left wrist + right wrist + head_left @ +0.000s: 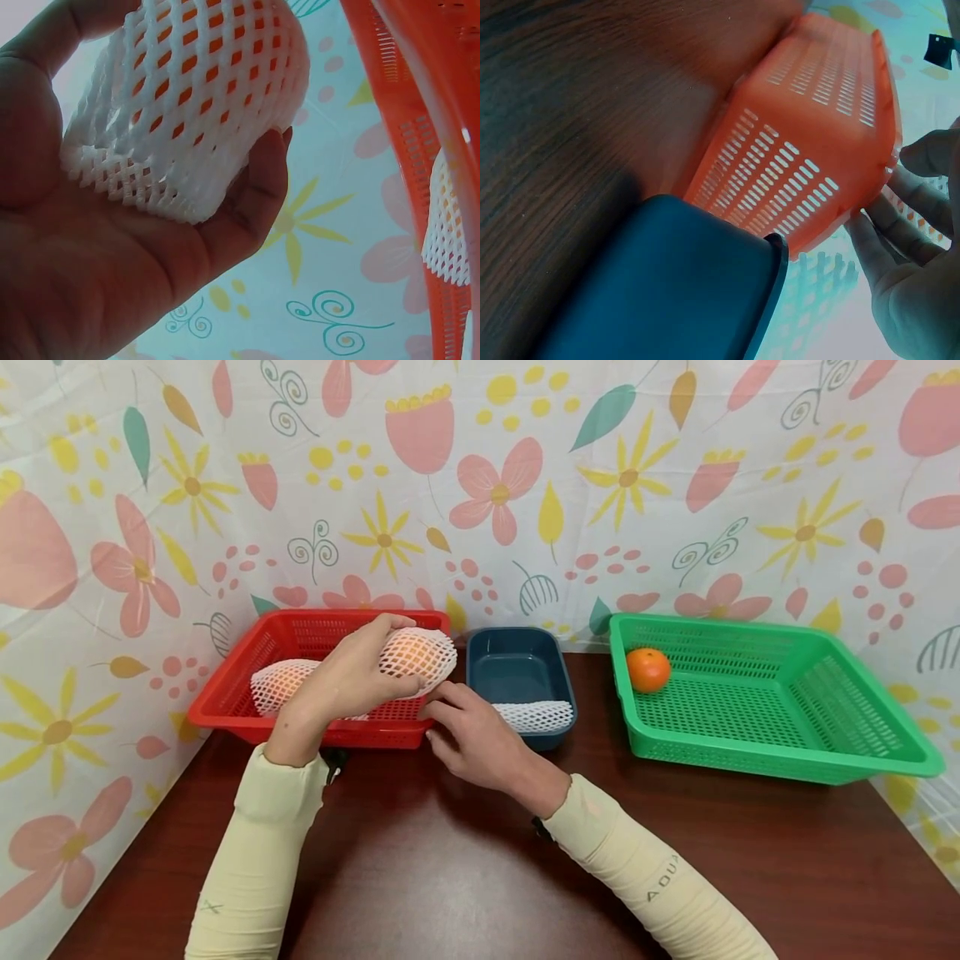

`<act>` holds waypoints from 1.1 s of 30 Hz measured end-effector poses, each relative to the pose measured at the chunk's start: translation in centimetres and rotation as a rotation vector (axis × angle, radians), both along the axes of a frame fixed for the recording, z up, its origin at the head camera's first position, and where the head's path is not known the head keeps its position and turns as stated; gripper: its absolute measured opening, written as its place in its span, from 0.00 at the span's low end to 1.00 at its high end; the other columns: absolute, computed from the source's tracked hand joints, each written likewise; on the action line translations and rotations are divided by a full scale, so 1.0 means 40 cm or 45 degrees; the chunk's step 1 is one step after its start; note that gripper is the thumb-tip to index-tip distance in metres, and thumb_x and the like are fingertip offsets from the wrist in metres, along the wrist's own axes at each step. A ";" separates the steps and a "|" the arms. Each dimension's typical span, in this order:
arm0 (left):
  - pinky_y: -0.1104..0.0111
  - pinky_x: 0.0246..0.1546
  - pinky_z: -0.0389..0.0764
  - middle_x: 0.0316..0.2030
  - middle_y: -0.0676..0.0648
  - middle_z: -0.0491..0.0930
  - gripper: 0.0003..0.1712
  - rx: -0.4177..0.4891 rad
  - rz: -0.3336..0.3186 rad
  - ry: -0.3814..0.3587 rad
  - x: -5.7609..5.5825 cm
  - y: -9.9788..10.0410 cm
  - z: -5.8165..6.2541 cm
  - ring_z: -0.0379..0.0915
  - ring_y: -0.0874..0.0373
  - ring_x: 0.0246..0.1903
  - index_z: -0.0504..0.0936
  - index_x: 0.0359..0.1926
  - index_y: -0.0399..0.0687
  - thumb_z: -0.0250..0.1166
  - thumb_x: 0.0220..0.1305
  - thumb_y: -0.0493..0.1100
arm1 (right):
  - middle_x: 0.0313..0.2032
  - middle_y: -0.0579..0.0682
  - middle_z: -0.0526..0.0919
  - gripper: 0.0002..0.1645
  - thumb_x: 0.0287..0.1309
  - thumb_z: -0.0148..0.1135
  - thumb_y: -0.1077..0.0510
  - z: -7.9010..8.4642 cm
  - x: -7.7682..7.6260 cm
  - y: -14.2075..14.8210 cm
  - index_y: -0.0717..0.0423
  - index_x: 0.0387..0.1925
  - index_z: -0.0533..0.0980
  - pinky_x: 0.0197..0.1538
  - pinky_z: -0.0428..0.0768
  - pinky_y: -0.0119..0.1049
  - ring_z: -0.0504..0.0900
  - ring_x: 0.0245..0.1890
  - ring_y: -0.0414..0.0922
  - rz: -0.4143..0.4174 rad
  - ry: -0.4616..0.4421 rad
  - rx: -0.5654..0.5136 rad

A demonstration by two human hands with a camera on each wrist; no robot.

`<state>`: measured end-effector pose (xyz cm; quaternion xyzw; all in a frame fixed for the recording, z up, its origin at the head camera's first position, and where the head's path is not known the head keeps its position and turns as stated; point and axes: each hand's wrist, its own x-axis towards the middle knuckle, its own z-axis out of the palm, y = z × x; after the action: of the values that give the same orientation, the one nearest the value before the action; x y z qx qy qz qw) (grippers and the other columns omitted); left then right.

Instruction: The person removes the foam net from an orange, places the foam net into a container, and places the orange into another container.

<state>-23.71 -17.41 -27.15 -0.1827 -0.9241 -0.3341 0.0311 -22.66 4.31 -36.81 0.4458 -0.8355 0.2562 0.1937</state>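
White floral backdrop (480, 560); dark reddish-brown tabletop (480, 860), pale glare (412, 902) near front.

Over the red basket (390, 735), the left hand (348, 672) partly hides its netted orange (420, 656), which the left wrist view's top edge crops. That hand also covers part of the netted fruit (281, 683) inside the basket. Beside the basket, the right wrist view crops the right hand (476, 735) and blue bin (517, 672).

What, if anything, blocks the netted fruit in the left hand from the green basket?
The right hand is close beside the netted fruit, and the blue tray sits between the fruit and the green basket. The fruit looks held up, so the tray probably wouldn't block it.
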 end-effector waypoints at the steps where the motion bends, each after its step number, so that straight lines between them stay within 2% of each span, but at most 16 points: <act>1: 0.48 0.60 0.81 0.63 0.48 0.75 0.47 0.009 -0.007 0.003 0.000 0.001 -0.001 0.73 0.51 0.59 0.67 0.73 0.51 0.81 0.55 0.49 | 0.54 0.47 0.79 0.14 0.63 0.72 0.61 0.000 0.000 0.001 0.54 0.50 0.83 0.61 0.79 0.36 0.75 0.54 0.42 0.001 -0.010 -0.010; 5: 0.49 0.57 0.83 0.62 0.49 0.76 0.47 0.055 -0.014 0.000 0.001 0.000 -0.002 0.75 0.52 0.57 0.68 0.72 0.53 0.81 0.55 0.50 | 0.51 0.47 0.80 0.10 0.63 0.71 0.61 0.007 0.003 0.009 0.54 0.46 0.83 0.58 0.80 0.36 0.76 0.51 0.41 0.010 -0.023 -0.065; 11: 0.49 0.59 0.82 0.64 0.49 0.75 0.48 0.128 -0.038 0.007 0.004 -0.004 0.003 0.74 0.52 0.59 0.68 0.74 0.54 0.81 0.56 0.48 | 0.46 0.45 0.79 0.04 0.63 0.67 0.64 0.028 0.008 0.035 0.54 0.39 0.82 0.51 0.80 0.35 0.75 0.46 0.40 0.016 -0.020 -0.214; 17: 0.50 0.61 0.80 0.65 0.49 0.74 0.46 0.178 -0.115 0.034 0.002 -0.006 0.008 0.72 0.52 0.60 0.69 0.75 0.54 0.80 0.57 0.46 | 0.43 0.43 0.79 0.05 0.66 0.65 0.64 0.052 0.004 0.069 0.50 0.36 0.80 0.52 0.81 0.35 0.78 0.45 0.41 -0.023 -0.052 -0.311; 22: 0.52 0.58 0.82 0.64 0.52 0.75 0.45 0.260 -0.187 -0.010 0.007 -0.003 0.011 0.73 0.53 0.58 0.70 0.74 0.56 0.80 0.58 0.45 | 0.43 0.43 0.80 0.04 0.67 0.65 0.64 0.077 0.000 0.099 0.51 0.38 0.81 0.52 0.83 0.39 0.79 0.46 0.41 -0.023 -0.056 -0.404; 25: 0.53 0.55 0.83 0.64 0.53 0.75 0.43 0.315 -0.251 -0.028 0.015 0.004 0.013 0.73 0.53 0.58 0.70 0.74 0.58 0.79 0.60 0.44 | 0.43 0.44 0.81 0.04 0.67 0.64 0.66 0.095 0.001 0.118 0.54 0.39 0.82 0.51 0.84 0.42 0.79 0.46 0.40 0.000 -0.039 -0.479; 28: 0.55 0.54 0.82 0.62 0.53 0.77 0.41 0.336 -0.318 -0.001 0.025 0.011 0.014 0.74 0.53 0.56 0.71 0.73 0.59 0.77 0.62 0.45 | 0.43 0.46 0.82 0.06 0.67 0.65 0.68 0.118 0.005 0.137 0.55 0.40 0.82 0.50 0.84 0.41 0.80 0.45 0.41 0.033 -0.037 -0.569; 33: 0.58 0.55 0.82 0.62 0.53 0.77 0.40 0.403 -0.434 0.002 0.040 0.029 0.019 0.75 0.54 0.57 0.70 0.74 0.55 0.76 0.64 0.45 | 0.44 0.50 0.82 0.10 0.66 0.64 0.74 0.154 0.016 0.166 0.59 0.43 0.80 0.51 0.85 0.36 0.80 0.44 0.45 0.184 -0.128 -0.714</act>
<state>-22.09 -16.26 -26.39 -0.3293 -0.8159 -0.4753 0.0033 -22.03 10.94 -30.67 0.4200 -0.7068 0.5119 0.2488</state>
